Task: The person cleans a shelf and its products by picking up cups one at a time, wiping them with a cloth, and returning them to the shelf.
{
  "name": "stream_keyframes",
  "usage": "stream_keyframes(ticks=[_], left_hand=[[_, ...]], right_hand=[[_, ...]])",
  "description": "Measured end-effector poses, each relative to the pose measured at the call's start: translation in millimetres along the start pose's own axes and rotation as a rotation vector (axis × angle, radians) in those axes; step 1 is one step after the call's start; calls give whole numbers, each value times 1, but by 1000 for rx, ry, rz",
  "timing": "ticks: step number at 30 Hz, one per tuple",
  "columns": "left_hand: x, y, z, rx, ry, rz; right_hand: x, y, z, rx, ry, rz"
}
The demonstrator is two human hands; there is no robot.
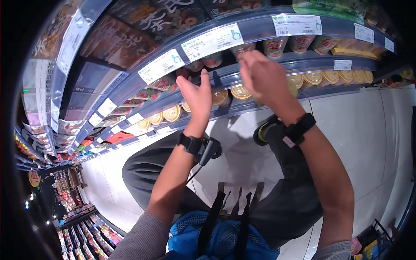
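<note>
My left hand (197, 96) reaches up to the middle shelf, its thumb and fingers spread apart, just below a printed cup (195, 66). Parts of its fingertips are lost in the shadow under the price rail. To the right, my right hand (265, 80) is closed, with curled fingers at the lower part of another printed cup (243, 49). The price rail hides the top of that cup. More red-and-white cups (275, 47) stand in the row beside it. Below both hands, gold-lidded tubs (240, 92) line the lower shelf.
Price labels (212, 42) run along the shelf edge above my hands. Dark printed boxes (117, 41) fill the upper shelf at left. Pale floor tiles (338, 130) lie below, with my legs and a blue bag (221, 238) close in. A basket (375, 245) with packets stands at lower right.
</note>
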State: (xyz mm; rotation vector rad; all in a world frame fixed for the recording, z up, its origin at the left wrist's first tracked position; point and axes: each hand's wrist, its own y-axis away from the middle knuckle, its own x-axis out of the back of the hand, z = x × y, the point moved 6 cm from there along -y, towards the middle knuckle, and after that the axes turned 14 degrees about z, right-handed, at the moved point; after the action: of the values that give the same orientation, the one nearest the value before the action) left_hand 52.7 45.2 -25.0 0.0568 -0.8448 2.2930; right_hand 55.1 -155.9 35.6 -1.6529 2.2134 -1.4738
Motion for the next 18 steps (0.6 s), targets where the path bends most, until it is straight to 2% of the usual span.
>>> stream_keyframes(ticks=[1,3,4,5,7,8,11,15,17,18], left_hand=[[-1,-10,-8,0,-2,5],[-9,-24,-29,108,-127,-115],[-6,-28,-2,-56,-4,7],[-7,-30,-3,-55,-5,10],[-14,-38,-17,-25,-26,76],[-20,-43,-19,-121,-16,46],[-22,-44,-12,-86,4,-23],[-26,-48,-22,-98,-39,-76],[-33,-49,-27,-268,-254,-135],[-31,-49,-25,-264,-259,-137]], right_hand=[[-8,1,-8,4,-4,-2],[-31,6,-18,-56,-24,6],[-42,8,-18,-192,-88,-26],[-53,12,-22,-190,-90,-28],[-68,17,-17,-355,-31,-15],[-73,17,-17,-381,1,-38],[-85,16,-8,-482,91,-11],[-100,16,-10,-464,89,23],[-108,16,-8,-492,75,-2],[-111,16,-8,-495,74,-9]])
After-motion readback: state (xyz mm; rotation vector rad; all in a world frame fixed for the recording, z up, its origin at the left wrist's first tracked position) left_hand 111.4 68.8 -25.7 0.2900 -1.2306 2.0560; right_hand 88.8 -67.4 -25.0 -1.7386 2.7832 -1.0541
